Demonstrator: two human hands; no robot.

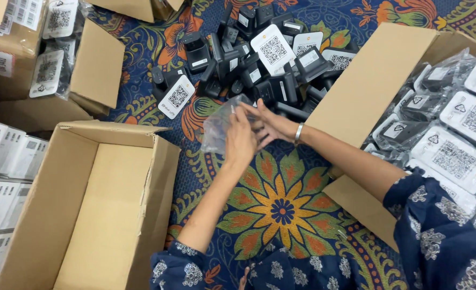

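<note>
Centrally, both hands meet over a patterned cloth floor covering [281, 209], a soft textile printed with orange and yellow flowers and green leaves on deep blue. The left hand [240, 140] has its fingers curled and pressed onto a thin, crinkly clear plastic bag [219, 126], which hangs glossy and wrinkled to the left of the palm. The right hand [267, 124] reaches in from the right, its fingers spread and touching the bag's upper edge beside the left hand; a slim metal bangle [298, 133] circles its wrist. Whether anything sits inside the bag cannot be told.

Just beyond the hands lies a loose pile of small black devices [259, 59], blocky, matte hard plastic pieces with rounded corners, several bearing white square labels. One such piece with a white face [176, 96] lies at the pile's left edge.

To the left stands an open cardboard box [103, 215], plain brown corrugated board with raised flaps and a bare inner floor. To the right, a second cardboard box [377, 80] holds the same dark devices sealed in shiny clear bags [442, 139], stacked closely. At the far left edge, flat white cartons [1, 177] sit in tight rows. Both sleeves [437, 236] are dark blue fabric with a pale floral print.
</note>
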